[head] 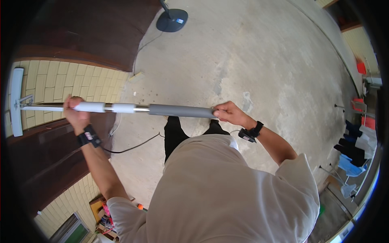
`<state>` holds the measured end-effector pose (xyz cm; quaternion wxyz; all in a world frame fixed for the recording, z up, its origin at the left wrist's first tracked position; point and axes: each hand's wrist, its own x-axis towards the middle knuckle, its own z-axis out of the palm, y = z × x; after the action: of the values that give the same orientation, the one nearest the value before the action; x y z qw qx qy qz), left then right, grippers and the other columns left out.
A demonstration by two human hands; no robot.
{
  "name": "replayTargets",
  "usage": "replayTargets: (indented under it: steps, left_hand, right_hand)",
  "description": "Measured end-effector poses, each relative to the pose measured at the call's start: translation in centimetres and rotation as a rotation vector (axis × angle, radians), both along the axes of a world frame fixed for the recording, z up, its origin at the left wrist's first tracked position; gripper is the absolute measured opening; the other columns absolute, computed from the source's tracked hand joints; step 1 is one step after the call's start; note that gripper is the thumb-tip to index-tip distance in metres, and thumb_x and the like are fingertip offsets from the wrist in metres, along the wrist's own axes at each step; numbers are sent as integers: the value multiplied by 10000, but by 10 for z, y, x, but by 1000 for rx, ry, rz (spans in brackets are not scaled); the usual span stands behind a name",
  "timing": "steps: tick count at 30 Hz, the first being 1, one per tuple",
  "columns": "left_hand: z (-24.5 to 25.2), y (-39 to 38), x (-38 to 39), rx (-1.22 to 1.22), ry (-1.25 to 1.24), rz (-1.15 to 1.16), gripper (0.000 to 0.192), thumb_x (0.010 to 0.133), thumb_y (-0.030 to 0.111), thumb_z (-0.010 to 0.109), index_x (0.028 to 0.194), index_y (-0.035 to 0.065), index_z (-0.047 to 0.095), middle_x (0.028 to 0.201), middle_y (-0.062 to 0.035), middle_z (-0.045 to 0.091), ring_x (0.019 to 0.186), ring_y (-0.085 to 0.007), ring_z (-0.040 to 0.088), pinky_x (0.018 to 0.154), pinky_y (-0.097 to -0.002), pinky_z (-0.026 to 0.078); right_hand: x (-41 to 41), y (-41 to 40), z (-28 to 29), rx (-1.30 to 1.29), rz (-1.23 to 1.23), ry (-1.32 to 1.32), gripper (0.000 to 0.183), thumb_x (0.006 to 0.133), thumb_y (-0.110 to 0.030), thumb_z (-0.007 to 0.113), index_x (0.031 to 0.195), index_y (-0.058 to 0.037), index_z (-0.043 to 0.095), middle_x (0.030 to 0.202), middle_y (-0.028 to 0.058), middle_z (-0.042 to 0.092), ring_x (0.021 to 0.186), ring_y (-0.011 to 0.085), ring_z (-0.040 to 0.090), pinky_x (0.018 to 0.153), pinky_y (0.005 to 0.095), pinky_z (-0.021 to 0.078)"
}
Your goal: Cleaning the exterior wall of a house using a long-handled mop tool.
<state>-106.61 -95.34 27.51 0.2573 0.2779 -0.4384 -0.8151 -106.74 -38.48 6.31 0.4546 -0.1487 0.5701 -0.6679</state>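
Observation:
A long mop-like tool lies level across my view, with a grey foam grip point(182, 111), a chromed pole point(142, 108) and two white plastic sleeves point(123, 107). At its far left end is a flat white head point(17, 101), set crosswise and joined by a metal bracket point(25, 100). My left hand point(75, 114) wraps the pole beside the outer white sleeve. My right hand point(230, 114) pinches the end of the grey grip with thumb and fingers; its very tip is hidden there. Each wrist wears a black strapped device.
Concrete floor point(258, 60) spreads ahead. Brown doors point(85, 30) and a pale tiled wall point(60, 80) flank the left side. Up ahead stands a dark round-cornered stand base point(172, 20). A black cable point(133, 148) hangs near my left wrist. Clothes point(351, 152) hang on a rack at right.

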Motion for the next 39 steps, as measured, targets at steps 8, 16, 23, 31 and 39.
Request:
replayTargets:
  steps: [8,16,23,31,39]
  left_hand:
    - [-102,185,126,-298,-77,360,213,968,137,519,763,110,468,539,-21,442,434,-161,472,396,-324,412]
    - [-112,249,109,-113,-72,303,160,819,-61,611,831,25,476,577,-70,527,412,-169,530,377,-300,415]
    - [-96,277,107,-192,3,135,181,825,-62,648,825,28,491,600,-54,537,455,-138,550,405,-288,430]
    - [-91,263,79,-439,-118,66,155,871,26,704,841,-1,555,671,-42,599,539,-124,592,477,-291,470]
    - [-153,290,26,-882,-244,-271,673,819,395,808,1279,-9,528,980,-231,700,833,-351,693,768,-453,550]
  right_hand:
    - [58,69,11,444,137,842,503,776,-226,833,1204,-24,663,1121,166,697,1024,339,667,897,409,544]
    - [-5,-124,147,84,112,972,431,768,-179,846,1110,26,681,1099,214,701,1008,379,682,874,407,555]
    - [-10,-180,184,13,244,938,630,829,-287,829,1322,20,586,1270,199,656,1182,311,632,979,385,502]
    - [-48,-228,269,-93,243,815,748,837,-260,830,1439,16,482,1348,177,623,1217,235,601,996,381,485]
    - [-107,-248,256,-153,-270,563,181,806,-99,808,851,-57,638,715,2,624,616,91,569,559,262,477]
